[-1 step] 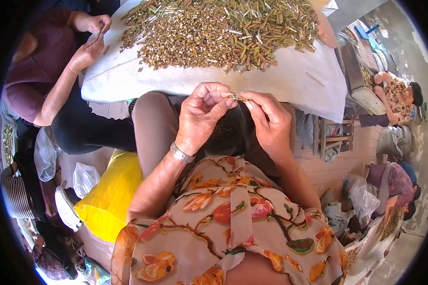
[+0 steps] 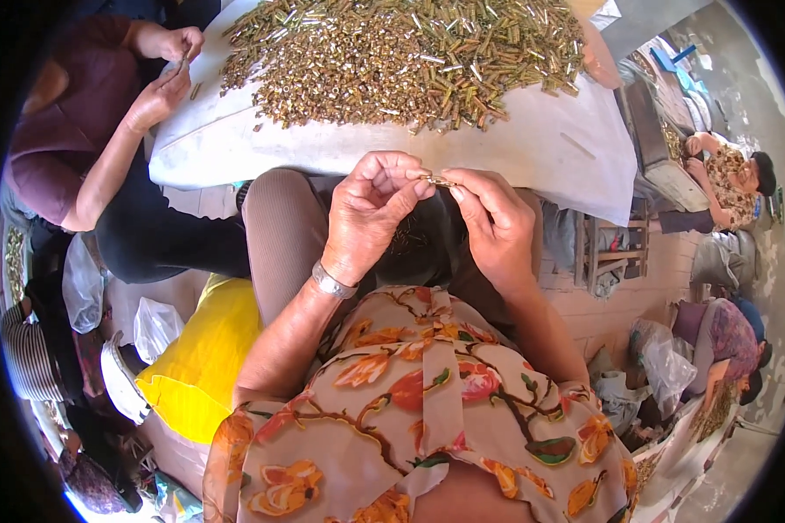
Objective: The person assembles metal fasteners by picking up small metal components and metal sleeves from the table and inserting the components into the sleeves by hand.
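Above my lap, close to the table's near edge, my left hand (image 2: 366, 212) and my right hand (image 2: 494, 218) meet fingertip to fingertip. Between them lies a small, thin brass-coloured metal rod (image 2: 436, 180), level and pinched by thumb and fingers at each end. Its ends are hidden by the fingertips, so I cannot tell whether a second part sits on it. Beyond my hands, a broad heap of small brass-coloured metal parts (image 2: 384, 65) covers the far part of the white-covered table (image 2: 235, 144). Short nut-like pieces lie mostly left, longer rods or sleeves right.
At the left, a person in a dark top (image 2: 87, 113) works at the same table. A yellow sack (image 2: 209, 366) stands beside my left leg. A wooden stool (image 2: 615, 253) is under the table's right side; other people (image 2: 733, 179) sit farther right.
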Demonstrator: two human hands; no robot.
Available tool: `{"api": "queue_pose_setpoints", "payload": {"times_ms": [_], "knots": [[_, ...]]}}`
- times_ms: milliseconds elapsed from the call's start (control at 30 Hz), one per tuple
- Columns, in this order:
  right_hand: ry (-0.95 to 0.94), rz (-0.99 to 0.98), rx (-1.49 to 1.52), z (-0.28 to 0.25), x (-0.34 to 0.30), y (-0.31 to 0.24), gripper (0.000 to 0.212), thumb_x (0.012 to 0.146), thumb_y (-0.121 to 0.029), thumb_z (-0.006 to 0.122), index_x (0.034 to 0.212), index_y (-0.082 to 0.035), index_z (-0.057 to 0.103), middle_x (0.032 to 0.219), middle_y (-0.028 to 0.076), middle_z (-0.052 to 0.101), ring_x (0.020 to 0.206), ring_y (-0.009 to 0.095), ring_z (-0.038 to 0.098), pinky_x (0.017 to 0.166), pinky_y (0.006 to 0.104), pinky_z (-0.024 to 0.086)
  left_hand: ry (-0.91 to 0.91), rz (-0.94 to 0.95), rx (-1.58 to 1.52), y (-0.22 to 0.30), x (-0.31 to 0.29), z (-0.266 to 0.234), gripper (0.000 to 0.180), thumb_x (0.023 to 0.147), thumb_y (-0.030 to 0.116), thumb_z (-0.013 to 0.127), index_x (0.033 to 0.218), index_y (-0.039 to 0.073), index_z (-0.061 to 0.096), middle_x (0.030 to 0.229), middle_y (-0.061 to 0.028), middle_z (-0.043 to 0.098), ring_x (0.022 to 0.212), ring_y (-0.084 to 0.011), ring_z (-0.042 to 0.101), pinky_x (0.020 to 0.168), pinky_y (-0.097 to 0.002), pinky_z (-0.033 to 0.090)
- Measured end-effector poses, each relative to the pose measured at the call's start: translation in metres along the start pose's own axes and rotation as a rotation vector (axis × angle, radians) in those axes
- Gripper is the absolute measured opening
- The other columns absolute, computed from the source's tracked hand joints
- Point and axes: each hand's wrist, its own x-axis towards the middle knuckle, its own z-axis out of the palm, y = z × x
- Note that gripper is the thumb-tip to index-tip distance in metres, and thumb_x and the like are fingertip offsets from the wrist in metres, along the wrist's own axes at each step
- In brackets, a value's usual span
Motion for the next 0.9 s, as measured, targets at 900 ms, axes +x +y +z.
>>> {"api": "queue_pose_setpoints", "payload": {"times_ms": [900], "knots": [[-0.499, 0.507, 0.589, -0.03, 0.0, 0.006, 0.019, 0.093, -0.008, 0.058, 0.106, 0.002, 0.066, 0.075, 0.0, 0.061, 0.057, 0.002, 0.045, 0.05, 0.019, 0.036, -0.477, -0.397, -0.348, -0.003, -0.002, -0.026, 0.014, 0.086, 0.008, 0.066, 0.097, -0.001, 0.066, 0.085, -0.0132, 0.067, 0.07, -0.0226, 0.068, 0.071, -0.038, 0.058]]}}
